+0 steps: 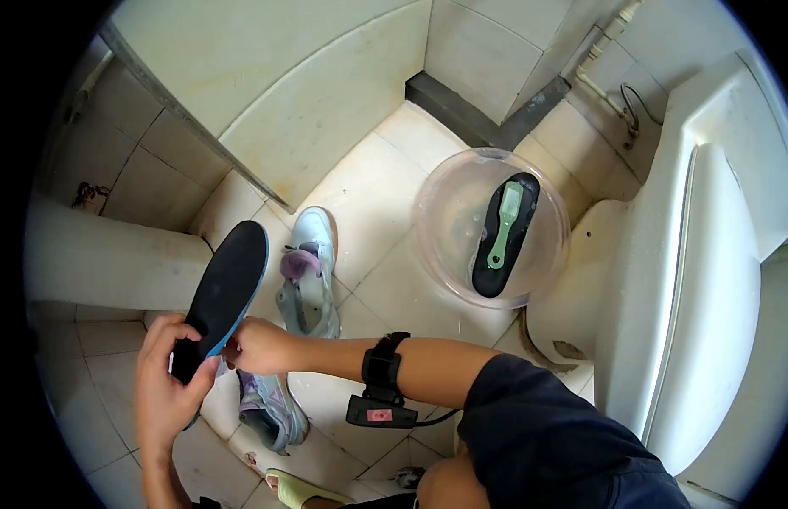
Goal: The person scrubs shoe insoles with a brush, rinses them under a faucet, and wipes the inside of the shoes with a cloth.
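Note:
A black insole with a blue edge (232, 280) is held upright at the left, its toe end pointing up. My left hand (169, 382) grips its lower part, thumb on one side and fingers on the other. Behind the insole's blue edge is my right hand (262, 346), its fingers curled and partly hidden, so what they hold is unclear. Below and beside the hands, two light grey and purple shoes (319, 233) (279, 407) stand on the tiles. Another black insole (487, 278) lies in a clear basin with a green brush (503, 231) on top.
The round clear basin (428, 246) holds some water and stands on the tiled floor (385, 254). A white toilet (657, 297) is at the right. At the left runs a thick pale pipe (114, 261). A green slipper (305, 490) shows at the bottom.

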Tool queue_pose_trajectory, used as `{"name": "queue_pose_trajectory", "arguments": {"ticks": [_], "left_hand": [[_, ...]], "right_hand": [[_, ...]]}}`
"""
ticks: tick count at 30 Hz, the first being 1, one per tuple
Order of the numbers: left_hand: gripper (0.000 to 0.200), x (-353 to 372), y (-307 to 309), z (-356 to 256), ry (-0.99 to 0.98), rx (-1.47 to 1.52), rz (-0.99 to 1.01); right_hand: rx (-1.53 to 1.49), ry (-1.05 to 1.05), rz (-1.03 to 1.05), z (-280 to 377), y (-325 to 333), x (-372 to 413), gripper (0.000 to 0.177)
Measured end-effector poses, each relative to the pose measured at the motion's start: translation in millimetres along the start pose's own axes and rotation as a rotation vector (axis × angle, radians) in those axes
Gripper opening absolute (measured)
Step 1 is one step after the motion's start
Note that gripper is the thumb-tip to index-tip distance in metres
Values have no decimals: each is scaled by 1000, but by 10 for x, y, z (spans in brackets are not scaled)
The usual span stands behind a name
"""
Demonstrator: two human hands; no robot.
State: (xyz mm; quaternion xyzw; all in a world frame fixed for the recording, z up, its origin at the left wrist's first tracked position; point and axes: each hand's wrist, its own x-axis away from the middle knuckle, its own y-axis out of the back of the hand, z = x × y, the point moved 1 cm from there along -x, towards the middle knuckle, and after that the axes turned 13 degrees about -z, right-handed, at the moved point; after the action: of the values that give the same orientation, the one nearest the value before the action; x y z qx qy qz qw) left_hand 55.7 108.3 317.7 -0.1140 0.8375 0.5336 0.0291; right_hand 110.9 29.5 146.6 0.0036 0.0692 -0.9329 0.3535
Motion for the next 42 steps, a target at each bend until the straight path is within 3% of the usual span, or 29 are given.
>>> {"name": "queue_pose_trajectory", "arguments": {"ticks": [5, 7, 11, 12, 17, 23, 25, 31, 33, 34, 36, 37, 38, 39, 40, 42], "left_hand": [[31, -218, -251, -144, -64, 11, 83], [33, -371, -513, -240, -260, -68, 86], [36, -737, -1210, -730, -606, -84, 123], [35, -815, -1418, -876, -659, -85, 127], [30, -1091, -2371, -1607, -915, -223, 87], [31, -1315, -2975, -1819, -775, -423, 147], [34, -1329, -3027, -1782, -725, -368, 192], [48, -1371, -2827, -1486, -528, -87, 220], [42, -1456, -2524, -1288, -558, 326, 121], [37, -1488, -2214, -1207, -514, 338, 118], [30, -1456, -1425, -1073, -346, 320, 120], [27, -1398, -1087, -950, -222, 291, 120], [25, -1353, -852, -741, -281, 289, 38], [24, -1298, -631, -541, -345, 281, -46], [22, -1193, -408, -372, -326, 266, -81], [18, -962, -81, -34, -252, 239, -147]], "right_hand": [[265, 115, -13, -238, -89, 135, 15], [250, 123, 184, -389, -140, 216, 15], [329, 158, 109, -552, -315, 319, 10], [325, 182, 147, -990, -578, 209, 16], [488, 395, 20, -996, -356, 220, 22], [564, 486, -34, -998, -267, 157, 30], [581, 510, -42, -1013, -246, 131, 33], [601, 629, -108, -985, -126, 8, 41], [606, 779, -270, -924, 59, -110, 44], [629, 889, -401, -904, 159, -237, 45], [268, 219, -170, -795, 620, -319, 13], [244, 366, -513, -848, 668, -585, 7], [94, 251, -491, -506, 945, -572, 11], [69, 366, -630, -185, 1118, -658, 18], [-321, 250, -548, 55, 1269, -759, 19], [-267, 468, -695, 647, 1511, -730, 8]]}}
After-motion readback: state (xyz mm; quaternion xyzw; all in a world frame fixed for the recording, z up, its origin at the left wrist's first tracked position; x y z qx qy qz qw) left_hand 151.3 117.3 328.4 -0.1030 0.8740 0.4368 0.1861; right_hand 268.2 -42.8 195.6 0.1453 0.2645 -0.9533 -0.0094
